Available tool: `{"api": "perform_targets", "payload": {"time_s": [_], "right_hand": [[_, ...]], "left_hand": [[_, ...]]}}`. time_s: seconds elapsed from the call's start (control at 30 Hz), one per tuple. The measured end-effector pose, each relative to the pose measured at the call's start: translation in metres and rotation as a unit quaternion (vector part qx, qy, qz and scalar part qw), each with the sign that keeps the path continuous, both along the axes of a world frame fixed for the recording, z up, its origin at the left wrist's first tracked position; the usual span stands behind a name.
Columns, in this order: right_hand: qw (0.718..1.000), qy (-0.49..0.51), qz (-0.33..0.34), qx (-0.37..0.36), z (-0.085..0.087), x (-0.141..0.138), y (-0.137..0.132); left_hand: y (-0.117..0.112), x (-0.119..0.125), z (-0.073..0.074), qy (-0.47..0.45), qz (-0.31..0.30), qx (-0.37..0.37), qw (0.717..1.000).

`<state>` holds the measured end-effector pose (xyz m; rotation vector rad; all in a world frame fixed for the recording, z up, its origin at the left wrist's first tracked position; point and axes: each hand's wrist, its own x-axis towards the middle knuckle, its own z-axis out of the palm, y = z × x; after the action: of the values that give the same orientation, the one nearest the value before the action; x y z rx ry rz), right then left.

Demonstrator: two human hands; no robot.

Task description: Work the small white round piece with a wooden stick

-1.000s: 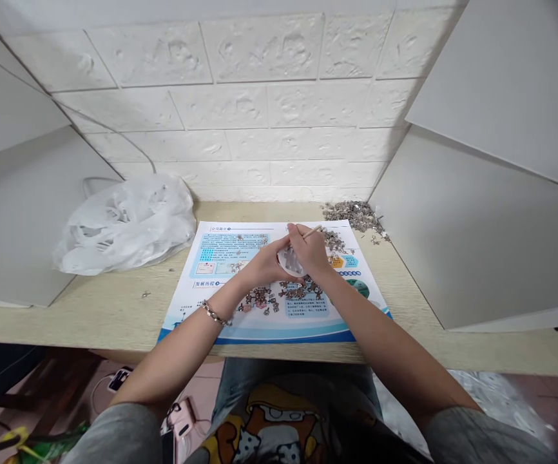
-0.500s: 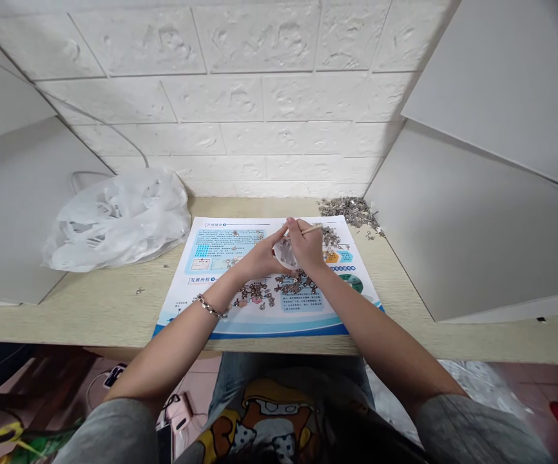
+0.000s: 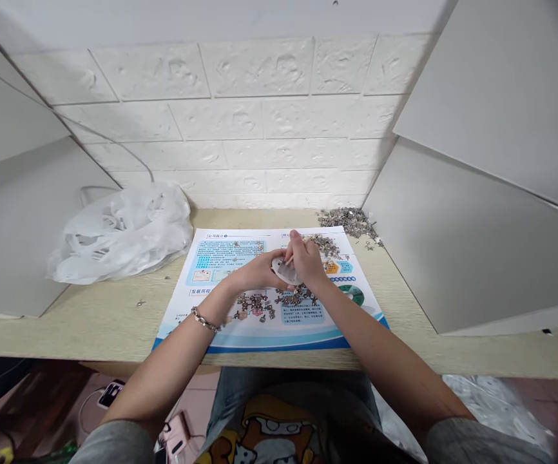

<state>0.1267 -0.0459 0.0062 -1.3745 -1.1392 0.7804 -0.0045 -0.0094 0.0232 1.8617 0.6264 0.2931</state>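
My left hand (image 3: 258, 270) is closed around a small round white dish-like piece (image 3: 286, 271), tilted with its hollow side facing me. In my right hand (image 3: 305, 261) a thin light wooden stick (image 3: 288, 260) is pinched, its tip down at the white piece. What lies inside the piece is too small to make out. Below both hands, small metal parts (image 3: 258, 305) are scattered on a printed paper sheet (image 3: 259, 338). A pale heap of similar small pieces (image 3: 326, 245) lies on the sheet just beyond my right hand.
A larger heap of small metal pieces (image 3: 349, 221) sits at the back right of the table (image 3: 100, 325). On the left is a crumpled white plastic bag (image 3: 124, 235). White panels (image 3: 462, 245) stand at both sides, and a brick-patterned wall (image 3: 259, 122) closes the back.
The camera view has tilted up, so everything sits lower. My right hand has turned the stick from pointing out to the right to pointing at the white piece, which my left hand still holds.
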Motion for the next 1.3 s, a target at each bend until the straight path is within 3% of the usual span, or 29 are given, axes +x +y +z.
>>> {"api": "perform_targets", "payload": {"time_s": [0.23,0.4,0.77,0.93,1.07,1.3], "right_hand": [[0.997,0.063,-0.044,-0.024,0.011,0.007,-0.003],[0.996,0.043,-0.046,-0.057,0.013,0.011,-0.003],[0.997,-0.067,-0.02,-0.022,0.007,0.009,-0.003],[0.997,-0.07,-0.025,-0.009,0.008,0.012,-0.003],[0.997,-0.08,0.011,-0.002,0.01,0.015,-0.003],[0.981,-0.181,0.064,0.041,0.012,0.014,-0.007]], "left_hand": [[-0.012,0.007,0.002,-0.069,0.002,-0.04,0.997],[-0.018,0.007,0.002,-0.056,-0.047,-0.053,0.996],[-0.011,0.004,0.002,-0.028,-0.033,-0.015,0.999],[-0.016,0.009,-0.001,-0.06,0.012,0.026,0.998],[-0.021,0.013,-0.001,-0.053,0.065,0.063,0.994],[-0.02,0.015,-0.007,-0.06,0.14,0.126,0.98]]}}
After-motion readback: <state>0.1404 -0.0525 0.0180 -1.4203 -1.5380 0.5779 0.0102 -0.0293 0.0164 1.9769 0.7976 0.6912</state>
